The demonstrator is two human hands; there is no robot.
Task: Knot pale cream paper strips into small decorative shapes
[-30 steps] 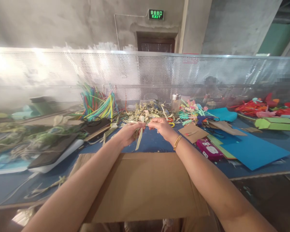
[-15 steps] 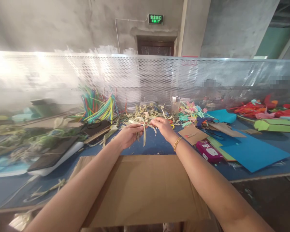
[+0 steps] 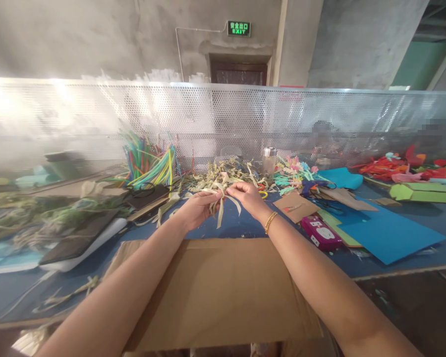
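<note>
Pale, straw-coloured strips [image 3: 220,210] like dried leaf or raffia hang between my hands above the blue table. My left hand [image 3: 199,208] pinches the bundle where the strips cross. My right hand [image 3: 248,197], a gold bracelet [image 3: 270,222] on its wrist, has thumb and forefinger closed at the strips' right side, close to the left fingertips. Loose ends droop below and to the right. Exactly which strip the right fingers grip is too small to make out. A heap of similar dried strips [image 3: 226,171] lies just behind my hands.
A cardboard sheet [image 3: 223,292] lies under my forearms. Colourful pipe cleaners [image 3: 148,161] stand back left, with a lidded jar [image 3: 269,159] behind the heap. Right are a purple box [image 3: 320,233], blue sheets [image 3: 390,233] and a green paper box [image 3: 421,192]. A perforated metal screen [image 3: 193,119] bounds the back.
My right hand has shifted slightly left, closer to my left hand. The strips' loose ends hang a little differently. My left hand stays nearly still.
</note>
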